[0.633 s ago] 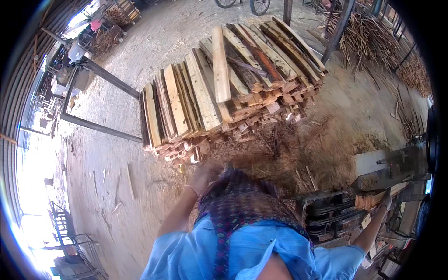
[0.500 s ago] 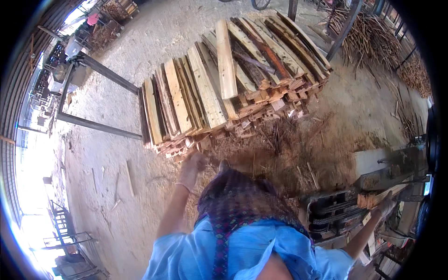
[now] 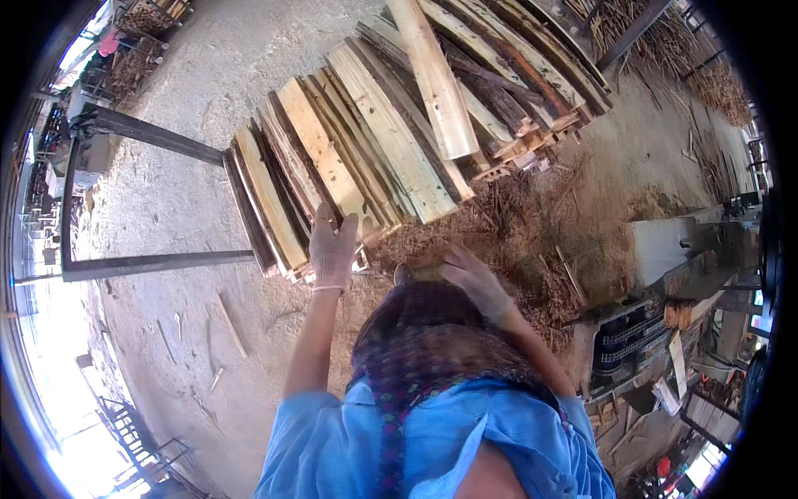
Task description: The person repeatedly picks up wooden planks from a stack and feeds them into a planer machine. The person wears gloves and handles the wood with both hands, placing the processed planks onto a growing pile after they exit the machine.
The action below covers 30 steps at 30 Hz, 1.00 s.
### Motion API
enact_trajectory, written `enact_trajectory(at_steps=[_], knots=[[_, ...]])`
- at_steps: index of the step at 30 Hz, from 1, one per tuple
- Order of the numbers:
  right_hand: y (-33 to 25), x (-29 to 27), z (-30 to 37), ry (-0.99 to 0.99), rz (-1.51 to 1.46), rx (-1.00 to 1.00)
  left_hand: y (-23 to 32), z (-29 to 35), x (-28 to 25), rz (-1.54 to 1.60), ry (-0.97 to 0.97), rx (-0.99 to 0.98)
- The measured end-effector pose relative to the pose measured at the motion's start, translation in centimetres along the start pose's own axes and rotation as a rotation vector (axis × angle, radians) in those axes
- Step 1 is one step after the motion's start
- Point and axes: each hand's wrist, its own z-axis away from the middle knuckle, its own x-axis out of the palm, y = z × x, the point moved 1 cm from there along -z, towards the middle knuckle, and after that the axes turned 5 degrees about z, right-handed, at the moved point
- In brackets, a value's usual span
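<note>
A stack of rough sawn wooden boards [image 3: 391,133] lies ahead of me, with bark on some edges. My left hand [image 3: 332,254], in a pale glove, reaches to the near end of a light board [image 3: 316,141] on the left part of the stack. Its fingers are stretched and apart, and they overlap the board's end; whether they press on it I cannot tell. In front of my body, my right hand [image 3: 475,283], also gloved, hangs above the littered floor. Its fingers are loosely extended and nothing shows in them. One paler board [image 3: 436,91] lies slantwise on top of the stack.
A dark metal frame [image 3: 158,264] stands against the stack's left side. To my right is a machine [image 3: 623,349] with a dark roller or chain bed. Bark and wood scraps [image 3: 507,208] litter the floor below the stack. Thin sticks [image 3: 632,33] are heaped at the far right.
My right hand has come from the machine at the right to in front of my body. My left hand has moved forward to the board ends and its fingers have spread. The stack appears nearer.
</note>
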Motion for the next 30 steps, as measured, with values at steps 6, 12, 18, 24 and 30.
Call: enact_trajectory(at_steps=[6, 12, 18, 24, 30], knots=[[-3.1, 11.0, -12.3, 0.158, -0.682, 0.339, -2.1, -4.2, -1.6, -0.139, -0.063, 0.048], [-6.9, 12.9, -12.4, 0.395, -0.543, 0.529, 0.3, -6.5, -2.8, -0.17, -0.156, 0.035], [-9.0, 14.4, -10.3, 0.288, -0.559, 0.425, 1.7, -7.3, -2.5, -0.101, -0.158, -0.116], [-11.0, 15.2, -11.2, 0.134, -0.485, 0.361, 2.9, -8.7, -4.2, 0.366, -0.234, -0.334], [-10.1, 14.7, -10.7, 0.098, -0.526, 0.481, 1.8, -8.4, -5.7, 0.482, -0.158, -0.295]])
